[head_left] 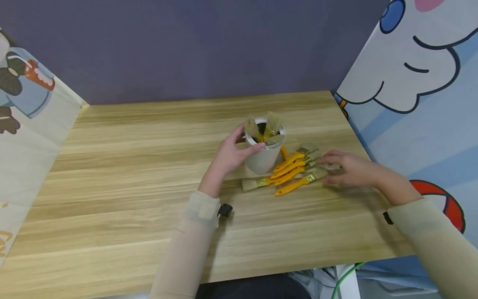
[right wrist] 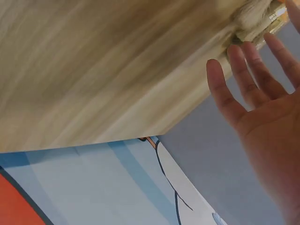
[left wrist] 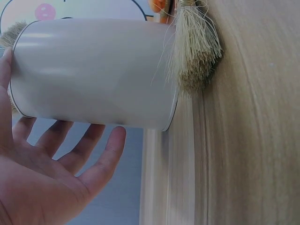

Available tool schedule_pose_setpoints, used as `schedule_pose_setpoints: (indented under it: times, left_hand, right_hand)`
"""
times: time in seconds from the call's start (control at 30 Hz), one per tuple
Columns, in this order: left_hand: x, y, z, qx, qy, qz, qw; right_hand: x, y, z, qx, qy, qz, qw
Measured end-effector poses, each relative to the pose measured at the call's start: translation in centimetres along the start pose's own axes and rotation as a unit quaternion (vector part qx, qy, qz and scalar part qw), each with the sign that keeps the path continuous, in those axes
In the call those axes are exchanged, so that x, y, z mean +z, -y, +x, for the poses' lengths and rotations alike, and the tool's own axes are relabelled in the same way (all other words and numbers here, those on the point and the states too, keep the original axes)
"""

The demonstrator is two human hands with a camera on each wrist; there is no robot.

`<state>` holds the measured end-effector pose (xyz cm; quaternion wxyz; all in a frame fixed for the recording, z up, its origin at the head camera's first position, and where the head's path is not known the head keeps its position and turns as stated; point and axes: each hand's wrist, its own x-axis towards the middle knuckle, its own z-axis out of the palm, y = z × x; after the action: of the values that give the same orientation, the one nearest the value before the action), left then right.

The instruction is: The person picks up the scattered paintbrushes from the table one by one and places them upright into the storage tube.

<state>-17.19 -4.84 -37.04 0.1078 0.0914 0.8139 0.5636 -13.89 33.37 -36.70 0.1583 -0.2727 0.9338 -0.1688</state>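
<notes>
A white cup (head_left: 262, 160) stands upright on the table, bristle ends of several paintbrushes (head_left: 274, 124) poking out of its mouth. My left hand (head_left: 232, 154) holds the cup near its rim, thumb on the near side and fingers round the left; the left wrist view shows the fingertips along its wall (left wrist: 93, 75). Right of the cup lies a loose pile of brushes with yellow handles (head_left: 291, 166) and pale bristles, one pointing its bristles (head_left: 249, 185) leftward. My right hand (head_left: 352, 168) is beside the pile's right bristle ends, fingers loosely bent and grasping nothing.
The wooden table (head_left: 130, 187) meets a dark grey-purple wall (head_left: 186, 50) at the back. Cartoon-printed panels (head_left: 410, 137) rise along the right and left sides. A green cable (head_left: 345, 278) hangs below the front edge.
</notes>
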Motion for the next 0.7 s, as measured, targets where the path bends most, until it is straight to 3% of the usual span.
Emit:
schedule_pose_setpoints:
  times: [0.4, 0.7]
  left_hand:
    - [0.1, 0.0, 0.0, -0.005, 0.0, -0.003, 1.0]
    - [0.2, 0.0, 0.0, -0.011, -0.003, -0.002, 0.9999]
  right_hand:
    - [1.0, 0.2, 0.9, 0.023, 0.003, 0.02, 1.0]
    - [1.1, 0.7, 1.9, 0.011, 0.019, -0.026, 0.999]
